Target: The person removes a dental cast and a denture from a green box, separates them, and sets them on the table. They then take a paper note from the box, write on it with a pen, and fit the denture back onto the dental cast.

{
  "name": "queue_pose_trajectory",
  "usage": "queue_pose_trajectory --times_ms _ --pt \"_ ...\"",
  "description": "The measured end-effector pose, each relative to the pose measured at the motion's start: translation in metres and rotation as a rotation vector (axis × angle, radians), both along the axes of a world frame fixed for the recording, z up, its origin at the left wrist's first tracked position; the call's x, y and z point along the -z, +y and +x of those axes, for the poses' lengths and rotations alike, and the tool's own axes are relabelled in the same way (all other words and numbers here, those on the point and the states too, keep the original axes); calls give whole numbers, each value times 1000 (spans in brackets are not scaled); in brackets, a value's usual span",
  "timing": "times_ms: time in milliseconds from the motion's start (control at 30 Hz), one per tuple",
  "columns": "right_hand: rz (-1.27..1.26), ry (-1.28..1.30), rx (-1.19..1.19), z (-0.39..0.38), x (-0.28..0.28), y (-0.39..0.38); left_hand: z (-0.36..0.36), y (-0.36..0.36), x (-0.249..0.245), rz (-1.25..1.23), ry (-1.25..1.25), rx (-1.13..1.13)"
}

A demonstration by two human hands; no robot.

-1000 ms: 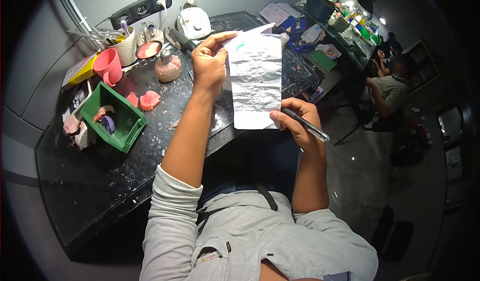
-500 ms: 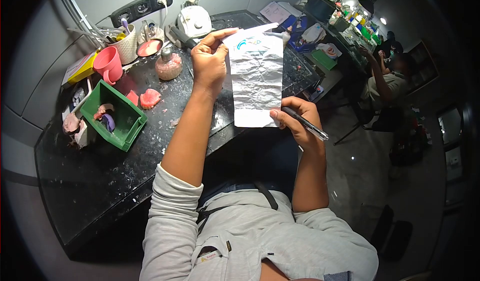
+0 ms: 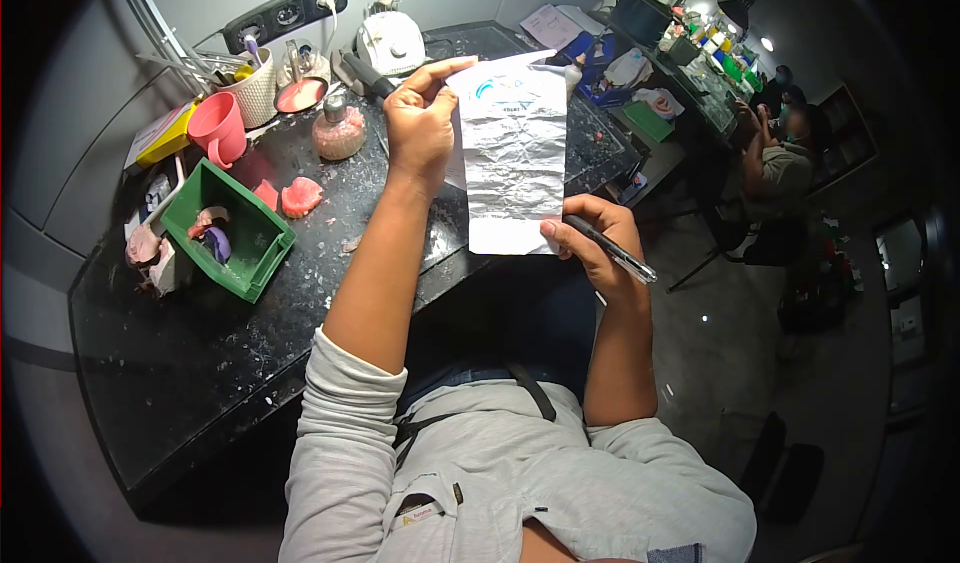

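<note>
A crumpled sheet of paper (image 3: 514, 163) with a blue logo near its top hangs upright before me, over the front edge of the black workbench (image 3: 190, 383). My left hand (image 3: 420, 118) pinches its upper left corner between thumb and fingers. At the lower right corner, my right hand (image 3: 603, 243) grips the sheet with the thumb in front. A black pen (image 3: 612, 248) also lies in that right hand, its clear end pointing down and right. The writing on the paper is too small to read.
To the left stand a green bin (image 3: 255, 248) with small pieces inside, a pink mug (image 3: 217, 126) and a white pot of tools (image 3: 252, 93). A glass jar (image 3: 338, 131) and pink moulded pieces (image 3: 300, 197) are nearby. Another person (image 3: 780, 168) sits at the right-hand bench.
My hands, the paper and the pen stay almost still. At the right, the other person has shifted, with their raised arm now lower.
</note>
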State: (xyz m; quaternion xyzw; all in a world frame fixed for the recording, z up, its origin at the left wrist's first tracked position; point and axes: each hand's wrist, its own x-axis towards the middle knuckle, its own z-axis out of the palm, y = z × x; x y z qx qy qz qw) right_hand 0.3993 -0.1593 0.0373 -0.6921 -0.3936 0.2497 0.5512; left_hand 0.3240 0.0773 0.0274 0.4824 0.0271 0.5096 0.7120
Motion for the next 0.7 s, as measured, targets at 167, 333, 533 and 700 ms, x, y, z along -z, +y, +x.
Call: queue_pose_trajectory --times_ms 167,333,533,700 --pt "10 14 1 -1 0 0 0 1 0 -5 7 -8" --pt "13 30 -10 -2 -2 1 0 1 0 -27 24 -13" --pt "14 30 -3 -1 2 2 3 -1 1 -78 105 -18" --pt "-3 41 66 -2 4 4 11 -2 13 -140 207 -2"
